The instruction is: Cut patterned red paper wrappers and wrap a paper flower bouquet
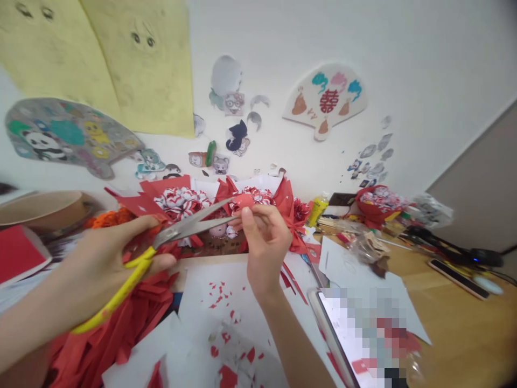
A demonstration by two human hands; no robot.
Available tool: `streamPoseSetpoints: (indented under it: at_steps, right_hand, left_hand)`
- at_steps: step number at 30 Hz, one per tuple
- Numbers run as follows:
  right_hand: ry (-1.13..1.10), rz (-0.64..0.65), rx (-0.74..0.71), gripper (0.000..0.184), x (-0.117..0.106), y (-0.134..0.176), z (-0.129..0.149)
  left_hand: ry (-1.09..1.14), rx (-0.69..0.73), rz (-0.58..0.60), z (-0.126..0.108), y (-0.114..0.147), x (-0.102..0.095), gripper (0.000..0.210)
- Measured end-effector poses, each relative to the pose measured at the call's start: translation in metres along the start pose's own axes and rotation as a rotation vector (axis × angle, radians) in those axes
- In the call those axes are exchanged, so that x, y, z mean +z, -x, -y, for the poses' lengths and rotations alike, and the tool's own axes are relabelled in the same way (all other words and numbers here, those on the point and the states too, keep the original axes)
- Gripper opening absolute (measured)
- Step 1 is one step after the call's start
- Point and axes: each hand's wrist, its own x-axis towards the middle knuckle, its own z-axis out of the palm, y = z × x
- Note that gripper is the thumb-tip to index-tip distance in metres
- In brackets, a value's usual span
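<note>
My left hand grips a pair of scissors by yellow handles. The blades are spread and point right, reaching a small piece of red paper. That paper is pinched between the thumb and fingers of my right hand. Whether a blade touches the paper I cannot tell. Below both hands lies a white sheet scattered with small red scraps. Behind the hands, red-and-white paper flowers stand in red wrapping.
Crumpled red paper lies at left near a round wooden box. A tablet with a partly blurred screen rests at front right. Farther right are a phone, a yellow bottle and a red bouquet. A wall stands behind.
</note>
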Motion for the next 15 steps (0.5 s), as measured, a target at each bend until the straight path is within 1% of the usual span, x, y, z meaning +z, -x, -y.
streamPoseSetpoints:
  at_steps: [2,3,5,7,9,12,13,15]
  right_hand:
    - [0.013,-0.028,-0.033,0.010,0.002,0.003,0.002]
    - [0.011,-0.046,-0.052,0.009,0.003,0.004,0.002]
    - [-0.009,-0.086,-0.092,0.009,0.005,0.007,0.003]
    - [-0.032,-0.124,-0.130,0.008,0.006,0.008,0.004]
    - [-0.047,-0.149,-0.166,0.009,0.007,0.009,0.004]
    - [-0.076,-0.143,-0.204,0.008,0.006,0.009,0.004]
    - [-0.088,-0.132,-0.212,0.008,0.006,0.010,0.004]
    - [-0.116,-0.094,-0.215,0.007,0.006,0.011,0.003]
  left_hand:
    - [-0.154,0.115,0.132,0.001,0.002,-0.003,0.046]
    - [-0.229,0.169,0.172,0.002,0.002,-0.004,0.042]
    - [-0.302,0.224,0.178,0.000,0.004,-0.004,0.040]
    - [-0.330,0.215,0.203,-0.005,0.005,-0.006,0.042]
    - [-0.352,0.182,0.283,-0.013,0.007,-0.010,0.042]
    - [-0.361,0.132,0.383,-0.027,0.011,-0.013,0.046]
    - [-0.347,0.125,0.390,-0.030,0.012,-0.013,0.047]
    - [-0.283,0.137,0.361,-0.034,0.014,-0.011,0.047]
